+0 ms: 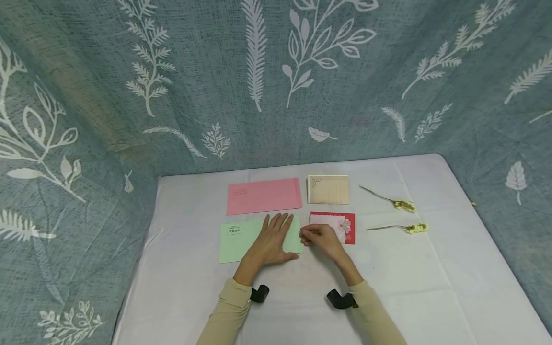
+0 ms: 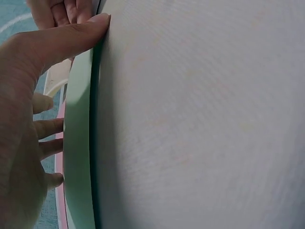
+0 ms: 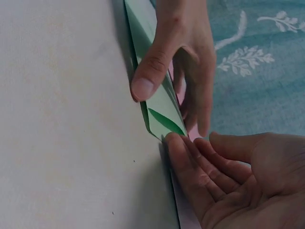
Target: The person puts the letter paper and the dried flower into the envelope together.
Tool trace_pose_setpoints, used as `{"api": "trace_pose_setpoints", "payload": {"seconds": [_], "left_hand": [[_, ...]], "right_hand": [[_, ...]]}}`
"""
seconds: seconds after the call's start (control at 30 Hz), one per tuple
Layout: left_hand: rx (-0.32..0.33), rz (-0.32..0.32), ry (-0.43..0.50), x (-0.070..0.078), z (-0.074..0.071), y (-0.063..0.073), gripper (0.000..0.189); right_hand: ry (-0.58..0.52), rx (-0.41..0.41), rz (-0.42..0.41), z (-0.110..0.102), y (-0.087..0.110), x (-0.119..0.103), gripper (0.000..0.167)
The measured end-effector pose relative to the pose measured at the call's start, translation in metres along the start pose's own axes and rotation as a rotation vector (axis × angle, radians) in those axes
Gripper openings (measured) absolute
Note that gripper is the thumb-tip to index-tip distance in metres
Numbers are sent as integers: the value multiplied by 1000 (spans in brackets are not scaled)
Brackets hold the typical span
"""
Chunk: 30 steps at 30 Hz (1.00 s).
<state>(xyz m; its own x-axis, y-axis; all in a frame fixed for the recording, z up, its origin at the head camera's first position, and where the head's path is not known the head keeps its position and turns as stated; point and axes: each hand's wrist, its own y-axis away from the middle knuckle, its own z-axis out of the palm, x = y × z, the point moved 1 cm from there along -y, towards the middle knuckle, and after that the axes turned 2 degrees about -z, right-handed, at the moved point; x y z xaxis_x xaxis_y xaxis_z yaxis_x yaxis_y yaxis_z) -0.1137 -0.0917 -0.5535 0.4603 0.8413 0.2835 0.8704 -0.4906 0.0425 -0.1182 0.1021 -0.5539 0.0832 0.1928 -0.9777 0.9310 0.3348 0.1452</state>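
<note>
A light green envelope [image 1: 243,235] lies flat, with small dark print at its upper left. My left hand [image 1: 272,242] rests on its right half, fingers spread and straight, thumb along the near edge. The right hand [image 1: 322,238] is at the envelope's right end, its fingers curled and fingertips at the flap. In the right wrist view the end of the green envelope [image 3: 162,123] stands slightly parted, with darker green inside, and the right fingertips [image 3: 172,142] meet its edge. Partly under the right hand is a red and white floral card [image 1: 350,232].
Behind the green envelope lies a pink envelope [image 1: 265,197], beside a beige lined card [image 1: 329,190]. Two dried yellow flowers [image 1: 404,206] with thin stems lie at the right. A white cloth covers the table [image 1: 431,287]; a teal leaf-print curtain [image 1: 207,86] hangs behind.
</note>
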Motion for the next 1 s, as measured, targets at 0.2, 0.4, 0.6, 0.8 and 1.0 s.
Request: {"api": "trace_pose_setpoints", "payload": {"seconds": [0.2, 0.4, 0.6, 0.8, 1.0], "left_hand": [[24, 26, -14, 1, 1, -2, 109], [36, 40, -9, 3, 0, -2, 104], [47, 38, -1, 4, 1, -2, 102], [69, 56, 14, 5, 1, -4, 94], [60, 55, 15, 4, 2, -1, 86]], "right_hand": [[2, -11, 6, 3, 0, 1, 25], [8, -23, 16, 6, -1, 2, 23], [8, -20, 22, 6, -2, 0, 24], [7, -1, 36, 8, -3, -1, 25], [35, 32, 63, 15, -6, 3, 26]]}}
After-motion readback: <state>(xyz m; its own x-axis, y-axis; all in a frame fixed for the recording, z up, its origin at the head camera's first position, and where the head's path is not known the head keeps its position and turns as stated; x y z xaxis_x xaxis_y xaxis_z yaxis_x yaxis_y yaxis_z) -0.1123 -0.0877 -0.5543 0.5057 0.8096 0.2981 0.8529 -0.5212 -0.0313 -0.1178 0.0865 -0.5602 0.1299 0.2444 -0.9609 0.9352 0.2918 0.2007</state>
